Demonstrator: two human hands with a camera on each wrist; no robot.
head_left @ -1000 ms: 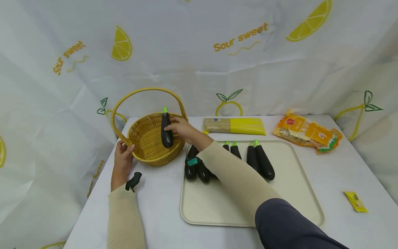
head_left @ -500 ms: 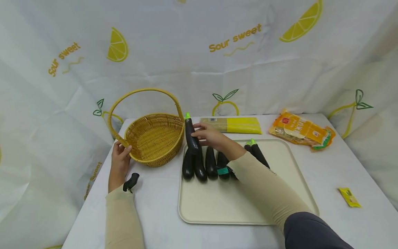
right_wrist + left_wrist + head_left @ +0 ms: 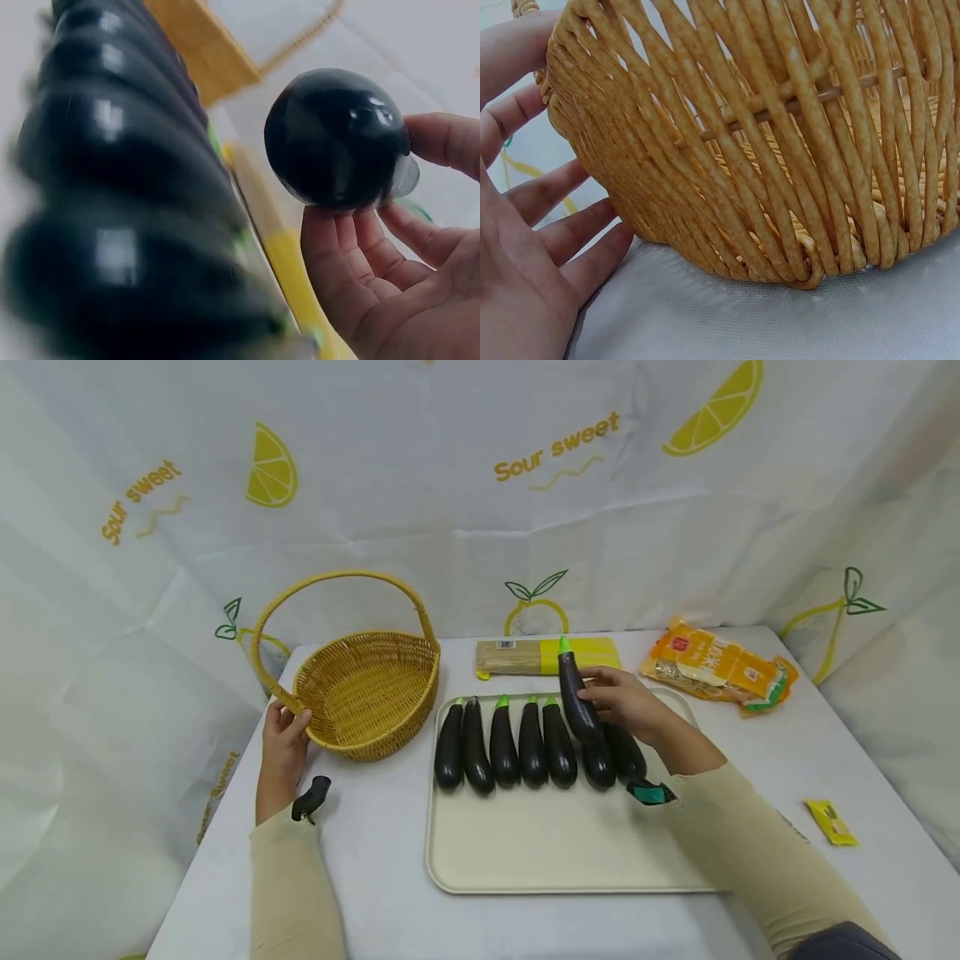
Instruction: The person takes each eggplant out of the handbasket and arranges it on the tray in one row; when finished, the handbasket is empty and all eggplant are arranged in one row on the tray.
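My right hand (image 3: 626, 703) pinches a dark eggplant (image 3: 576, 697) with a green stem between thumb and fingers, holding it stem up above the right part of a row of eggplants (image 3: 532, 745). In the right wrist view its rounded end (image 3: 334, 139) faces the camera, clear of the row on the left. The row lies side by side on a cream tray (image 3: 555, 852). My left hand (image 3: 285, 747) holds the left side of a yellow wicker basket (image 3: 367, 689) where the handle meets the rim. In the left wrist view its fingers (image 3: 551, 191) lie along the basket's outer wall.
Behind the tray lies a flat pack of noodles (image 3: 547, 657) in a partly yellow wrapper. An orange bag (image 3: 716, 667) sits at the back right, and a small yellow packet (image 3: 831, 823) near the right edge. A white printed curtain (image 3: 420, 502) hangs behind the table.
My right hand has carried the eggplant from over the basket rightward, across to the right end of the row on the tray. The left hand keeps its place at the basket.
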